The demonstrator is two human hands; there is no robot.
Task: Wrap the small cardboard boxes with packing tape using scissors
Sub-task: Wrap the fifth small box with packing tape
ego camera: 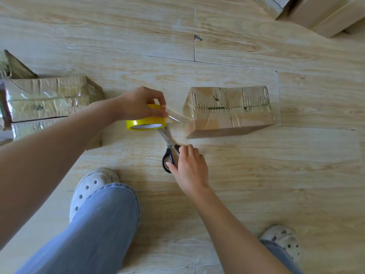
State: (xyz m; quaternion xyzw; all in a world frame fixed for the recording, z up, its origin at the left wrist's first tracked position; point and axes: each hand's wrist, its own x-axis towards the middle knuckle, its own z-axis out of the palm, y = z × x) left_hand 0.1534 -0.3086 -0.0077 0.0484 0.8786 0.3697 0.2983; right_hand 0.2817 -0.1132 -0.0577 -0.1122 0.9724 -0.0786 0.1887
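Your left hand (138, 103) is grasping the one yellow tape roll (146, 123) with curled fingers at centre. It is holding a clear strip (175, 118) stretched to the single box (231, 111), which is lying on the floor (256, 175) at 3 o'clock. Your right hand (189, 167) is gripping the one pair of scissors (168, 151) at 6 o'clock of the roll, blades pointing at the strip. At least three taped boxes (49, 97) are sitting at 9 o'clock.

Left hand (138, 103) grips the yellow tape roll (146, 123); a clear strip (175, 118) runs tight from it to the end of the cardboard box (231, 111) on the wood floor (256, 175); right hand (189, 167) holds black scissors (168, 142), blades pointing up at the strip; taped boxes (47, 99) on the left, plainer ones (320, 14) top right; jeans and white clogs (88, 186) below.
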